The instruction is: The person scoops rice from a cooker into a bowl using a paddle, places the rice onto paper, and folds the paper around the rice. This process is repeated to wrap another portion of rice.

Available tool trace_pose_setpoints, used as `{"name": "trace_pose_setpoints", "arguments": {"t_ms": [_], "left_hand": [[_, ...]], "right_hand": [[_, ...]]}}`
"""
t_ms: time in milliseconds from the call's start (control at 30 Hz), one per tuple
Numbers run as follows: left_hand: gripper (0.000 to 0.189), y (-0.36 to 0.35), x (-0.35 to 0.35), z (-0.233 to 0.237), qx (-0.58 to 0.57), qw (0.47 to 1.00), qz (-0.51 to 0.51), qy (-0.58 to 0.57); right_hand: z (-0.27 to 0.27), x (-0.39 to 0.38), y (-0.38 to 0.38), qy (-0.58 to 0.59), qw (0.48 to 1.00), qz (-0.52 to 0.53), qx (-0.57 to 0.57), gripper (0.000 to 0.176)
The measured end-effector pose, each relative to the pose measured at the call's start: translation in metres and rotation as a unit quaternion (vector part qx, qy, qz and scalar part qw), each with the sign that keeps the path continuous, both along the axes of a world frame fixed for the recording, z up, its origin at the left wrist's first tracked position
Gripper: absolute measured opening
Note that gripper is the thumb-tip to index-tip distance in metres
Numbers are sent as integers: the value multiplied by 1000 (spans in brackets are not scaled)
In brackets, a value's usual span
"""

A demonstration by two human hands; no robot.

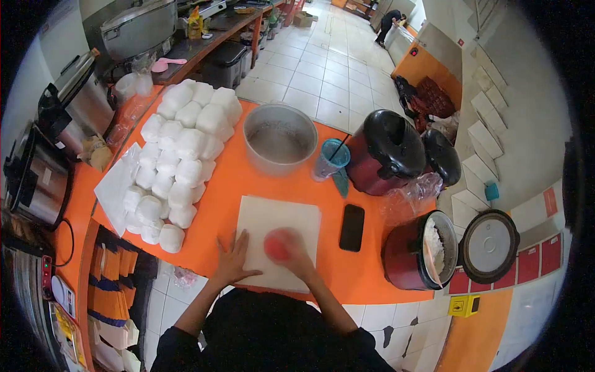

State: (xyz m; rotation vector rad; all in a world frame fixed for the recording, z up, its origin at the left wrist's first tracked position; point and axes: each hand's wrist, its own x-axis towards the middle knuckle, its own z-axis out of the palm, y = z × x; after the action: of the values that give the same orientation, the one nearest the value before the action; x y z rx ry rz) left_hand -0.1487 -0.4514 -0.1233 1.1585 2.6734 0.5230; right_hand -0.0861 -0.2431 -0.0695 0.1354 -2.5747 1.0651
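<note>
A stack of pale wrapping paper sheets [279,214] lies on the orange table in front of me. My left hand [232,259] rests flat with fingers spread over the stack's left edge. Over the middle of the paper, my right hand [299,255] is closed on a red round bowl-like thing [277,245]; both are smeared by motion, and its underside is hidden. Right of the paper lies a black phone [352,227]. Behind the sheets stand a metal pot [279,139] and a blue-green cup [331,160] with a dark stick in it.
Many white rounded parcels [180,142] are piled on the left. An open rice cooker [409,254] with white rice [434,245] stands at the right, near a closed dark red cooker [384,152]. A person [389,26] is far back beyond the tiled floor.
</note>
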Motion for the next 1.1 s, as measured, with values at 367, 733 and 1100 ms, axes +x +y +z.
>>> {"name": "trace_pose_setpoints", "arguments": {"t_ms": [367,733,1100], "left_hand": [[31,-46,0,-35,238,952,-52,-187],[13,-31,-34,-6,200,942,-23,-267],[17,-32,-52,15,141,957,-85,-239]], "right_hand": [[-68,161,107,-20,900,-426,86,49],[-45,143,43,-194,961,-138,142,62],[-38,108,40,-194,977,41,79,44]]}}
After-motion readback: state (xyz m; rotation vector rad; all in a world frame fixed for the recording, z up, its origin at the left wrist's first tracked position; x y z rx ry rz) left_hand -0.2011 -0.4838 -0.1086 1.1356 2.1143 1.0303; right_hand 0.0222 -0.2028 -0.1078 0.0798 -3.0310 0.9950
